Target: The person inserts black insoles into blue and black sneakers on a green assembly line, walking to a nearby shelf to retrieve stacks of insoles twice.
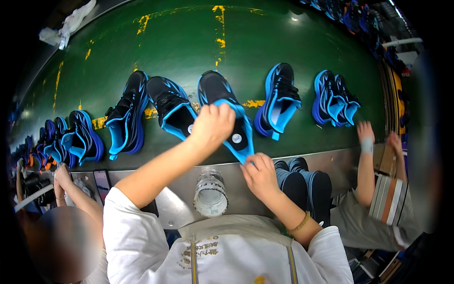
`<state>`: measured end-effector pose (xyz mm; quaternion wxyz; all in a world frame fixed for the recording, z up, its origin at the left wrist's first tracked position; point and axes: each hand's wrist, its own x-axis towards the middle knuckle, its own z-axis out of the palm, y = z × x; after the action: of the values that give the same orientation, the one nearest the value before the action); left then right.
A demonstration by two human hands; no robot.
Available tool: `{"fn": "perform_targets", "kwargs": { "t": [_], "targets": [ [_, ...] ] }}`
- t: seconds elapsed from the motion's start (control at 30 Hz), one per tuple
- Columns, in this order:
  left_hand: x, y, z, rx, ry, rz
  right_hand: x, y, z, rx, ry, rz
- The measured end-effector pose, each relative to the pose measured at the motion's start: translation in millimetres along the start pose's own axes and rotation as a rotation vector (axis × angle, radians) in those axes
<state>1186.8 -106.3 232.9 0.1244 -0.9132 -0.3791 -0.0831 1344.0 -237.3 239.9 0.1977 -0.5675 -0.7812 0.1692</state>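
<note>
Left hand [213,124] curled over the opening of the black-and-blue shoe [243,125], knuckles up, fingertips tucked out of sight, so no telling whether they pinch the collar! Right hand [260,176] down at the heel, thumb and fingers bunched, pinching the blue heel tab [245,155]. And that shoe lies just beyond the clear container [210,194], toe pointing away from it, on the green surface [179,38]; the heel grip probably steadies it while the other hand works at the mouth. Beyond the container and to its left, a matching shoe [165,97] shows its opening to the wearer, likely so a hand can dip straight in. Further left of it, another shoe [136,111], heel nearest. Beyond and right of the container, a single shoe [280,90], then a close pair [325,97], toes outward, seemingly lined up for reach. The container rests on the steel ledge [172,206], between the forearms. Right of it, a dark ribbed pair [302,184]; left, a phone [102,184]. Far right of it, a co-worker's hand [365,131] by that close pair.
</note>
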Motion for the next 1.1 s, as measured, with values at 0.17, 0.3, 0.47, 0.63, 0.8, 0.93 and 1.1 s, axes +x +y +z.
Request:
{"fn": "perform_targets", "kwargs": {
  "t": [0.17, 0.3, 0.47, 0.63, 0.8, 0.93, 1.1],
  "targets": [
    [24, -21, 21, -0.019, -0.228, -0.001, 1, -16, -47, 0.051, 0.067, 0.013],
    [22, -44, 8, -0.544, -0.274, -0.147, -59, -3, -119, -0.068, 0.177, 0.206],
    [20, -46, -36, -1.598, 0.045, -0.729, -160, 31, -170, -0.142, 0.022, 0.73],
    [14, 9, -45, -0.467, 0.221, -0.047, -195, 29, -166, -0.105, -0.029, 0.823],
    [21, -9, 0, 0.029, -0.012, -0.233, -196, 35, -168, -0.054, -0.024, 0.816],
    [42, -20, 3, -0.221, -0.378, -0.295, -198, 36, -180, -0.011, -0.001, 0.821],
    [39, -26, 25, -0.162, -0.474, -0.342, -194, 34, -195, 0.022, 0.13, 0.71]
  ]
}}
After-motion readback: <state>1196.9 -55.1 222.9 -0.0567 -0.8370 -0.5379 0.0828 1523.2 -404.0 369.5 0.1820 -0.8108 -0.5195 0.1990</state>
